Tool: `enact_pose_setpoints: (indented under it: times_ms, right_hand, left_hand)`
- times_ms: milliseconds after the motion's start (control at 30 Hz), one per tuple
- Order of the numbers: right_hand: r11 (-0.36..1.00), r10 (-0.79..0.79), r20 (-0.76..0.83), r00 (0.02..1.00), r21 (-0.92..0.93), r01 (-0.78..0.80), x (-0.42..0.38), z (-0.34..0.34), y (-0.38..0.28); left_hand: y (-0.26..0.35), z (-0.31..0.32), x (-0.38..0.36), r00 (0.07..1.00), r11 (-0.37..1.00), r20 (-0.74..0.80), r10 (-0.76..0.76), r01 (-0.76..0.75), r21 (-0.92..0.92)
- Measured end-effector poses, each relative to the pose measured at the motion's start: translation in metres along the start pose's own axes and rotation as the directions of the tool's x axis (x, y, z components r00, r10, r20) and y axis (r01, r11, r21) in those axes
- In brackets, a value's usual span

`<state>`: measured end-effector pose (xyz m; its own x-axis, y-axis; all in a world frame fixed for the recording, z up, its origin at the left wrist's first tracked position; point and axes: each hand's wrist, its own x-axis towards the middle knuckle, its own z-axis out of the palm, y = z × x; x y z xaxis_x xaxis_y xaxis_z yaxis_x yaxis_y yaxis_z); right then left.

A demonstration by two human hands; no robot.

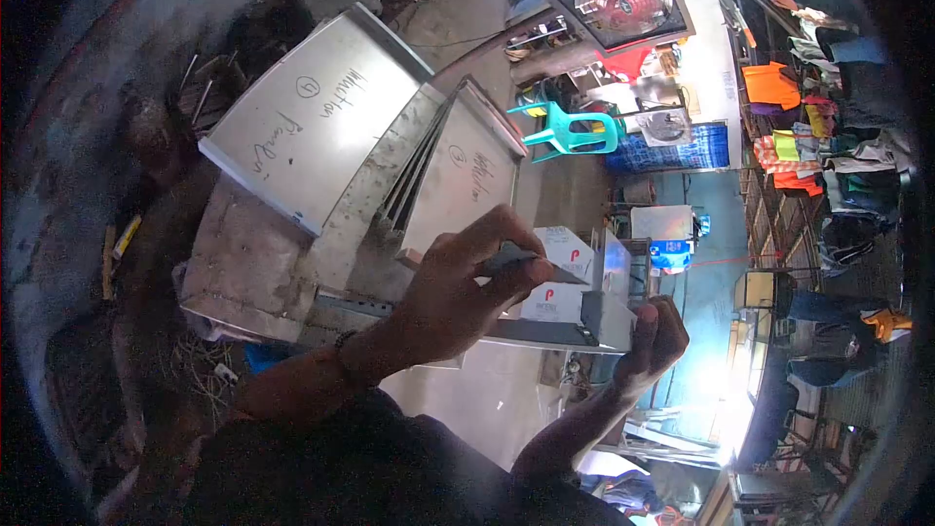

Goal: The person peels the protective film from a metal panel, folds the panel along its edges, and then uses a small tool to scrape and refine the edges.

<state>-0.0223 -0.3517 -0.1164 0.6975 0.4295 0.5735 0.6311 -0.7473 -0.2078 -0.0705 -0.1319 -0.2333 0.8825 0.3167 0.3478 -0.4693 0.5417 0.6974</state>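
My left hand [477, 268] is closed in a pinch, thumb against the fingers, around a thin grey strip [570, 275] that tapers to a point on the right. Just beyond that strip is a bent sheet-metal panel [609, 317], its white covering [560, 304] printed with red logos. At the panel's right end, my right hand [659, 341] is curled with its fingers folded around the edge. Part of the panel is hidden behind my left hand.
On a worn metal-topped table [258, 258] lie a large white panel [312, 117] with handwriting and a stack of similar panels [463, 170]. Beyond stand a turquoise plastic chair [577, 129] and a big square fan [623, 2]. Clothes [789, 151] hang at right.
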Motion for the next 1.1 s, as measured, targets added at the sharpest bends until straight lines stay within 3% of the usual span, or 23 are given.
enact_pose_setpoints:
  times_ms: [67, 167, 400, 500, 567, 667, 867, 1000, 1100]
  right_hand:
    - [1.000, -0.006, -0.046, 0.999, 0.019, 0.007, 0.000, 0.002, -0.001]
    - [0.999, 0.041, -0.045, 0.998, 0.005, -0.041, -0.001, 0.001, -0.005]
    - [0.998, -0.001, -0.022, 1.000, -0.056, -0.001, -0.001, -0.004, -0.002]
    - [0.997, -0.007, -0.009, 1.000, -0.083, 0.006, 0.000, -0.004, -0.006]
    - [0.995, -0.013, -0.005, 1.000, -0.096, 0.013, 0.001, -0.004, -0.008]
    - [0.997, 0.000, -0.013, 1.000, -0.071, -0.001, 0.001, -0.003, -0.009]
    - [0.997, 0.002, -0.017, 1.000, -0.077, -0.003, 0.000, -0.003, -0.003]
    - [0.997, 0.000, -0.018, 1.000, -0.072, -0.001, 0.000, -0.003, -0.002]
    - [0.998, -0.010, -0.016, 1.000, -0.064, 0.009, -0.001, -0.002, -0.002]
  left_hand:
    - [0.002, -0.001, -0.001, 0.998, 0.997, 0.063, -0.017, 0.012, 0.079]
    - [0.007, -0.002, 0.000, 0.993, 0.999, 0.111, -0.037, 0.038, -0.003]
    - [0.001, -0.003, 0.001, 0.994, 1.000, 0.105, 0.003, -0.002, -0.012]
    - [-0.001, -0.005, 0.001, 0.984, 0.997, 0.171, -0.042, 0.051, -0.051]
    - [-0.010, 0.000, 0.000, 0.992, 0.992, 0.075, 0.097, -0.090, -0.088]
    - [-0.009, -0.002, 0.001, 0.972, 0.979, 0.117, 0.205, -0.202, -0.039]
    - [-0.013, -0.001, 0.002, 0.954, 0.957, 0.082, 0.287, -0.289, 0.017]
    - [-0.009, -0.004, 0.001, 0.964, 0.967, 0.108, 0.244, -0.251, 0.049]
    - [-0.013, -0.004, -0.001, 0.981, 0.987, 0.120, 0.155, -0.151, -0.046]
